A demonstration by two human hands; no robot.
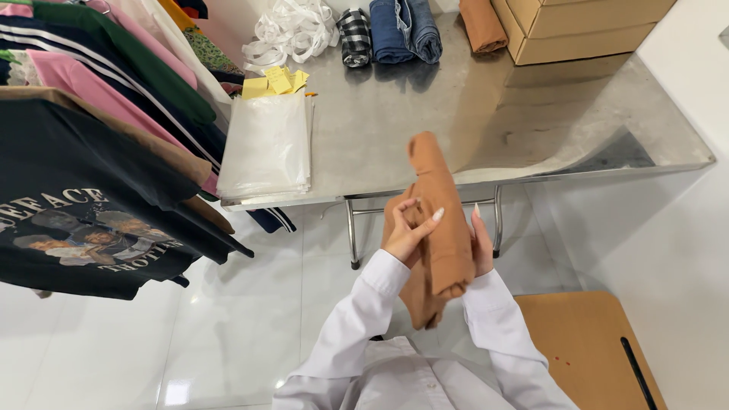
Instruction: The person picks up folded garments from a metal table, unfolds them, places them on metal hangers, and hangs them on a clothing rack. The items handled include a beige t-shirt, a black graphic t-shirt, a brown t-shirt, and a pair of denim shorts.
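Observation:
I hold an orange-brown folded garment point(440, 220) upright in front of me, over the front edge of a steel table point(425, 121). My left hand point(410, 231) grips its left side, thumb and fingers curled on the cloth. My right hand point(480, 243) presses against its right side, mostly hidden behind the fabric. Both arms wear white sleeves.
On the table lie a stack of clear plastic bags point(266, 144), yellow tags point(275, 80), white ribbon point(292, 30), rolled garments point(406, 29) and cardboard boxes point(577, 26). A rack of hanging shirts point(91, 167) fills the left. A wooden seat point(585, 342) is at lower right.

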